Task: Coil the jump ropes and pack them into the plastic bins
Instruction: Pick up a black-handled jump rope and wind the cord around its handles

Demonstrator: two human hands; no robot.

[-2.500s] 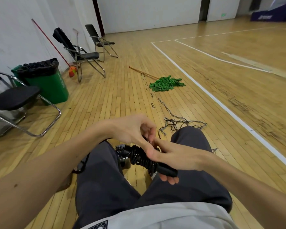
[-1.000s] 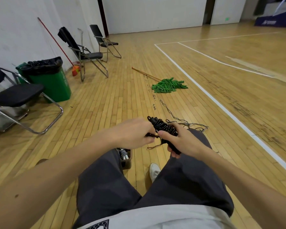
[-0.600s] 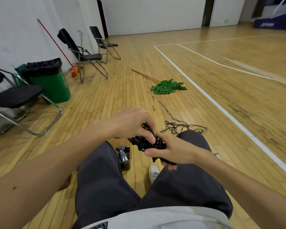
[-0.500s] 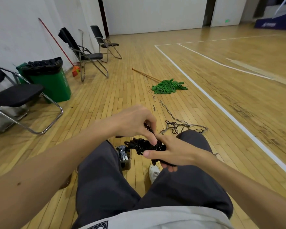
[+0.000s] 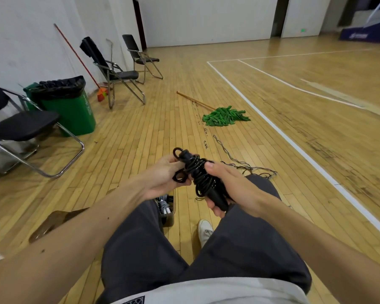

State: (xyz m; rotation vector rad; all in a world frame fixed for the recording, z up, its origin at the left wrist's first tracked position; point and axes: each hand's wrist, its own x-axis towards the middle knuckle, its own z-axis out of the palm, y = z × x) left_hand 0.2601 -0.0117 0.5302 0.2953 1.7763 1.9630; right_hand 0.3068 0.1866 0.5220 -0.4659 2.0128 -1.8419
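Head view looks down on our two hands, which meet above our knees with a black jump rope [image 5: 201,178] between them. The rope is wound into a tight bundle around its handles. Our right hand [image 5: 228,185] grasps that bundle: the thumb lies over the coils and the fingers curl beneath the lower handle end. Our left hand [image 5: 162,178] grips the loose loops at the upper end, fingers curled round them, and one loop stands up above the knuckles.

Below the hands, on the floor between our legs, sits a small plastic bin [image 5: 170,218], partly hidden by our left thigh; pale rope handles show inside it. A tangle of thin rope [image 5: 239,165] lies on the boards just beyond our right knee. Farther off we see a green mop [image 5: 225,116], a green trash can [image 5: 75,115] and folding chairs [image 5: 119,73] by the wall.
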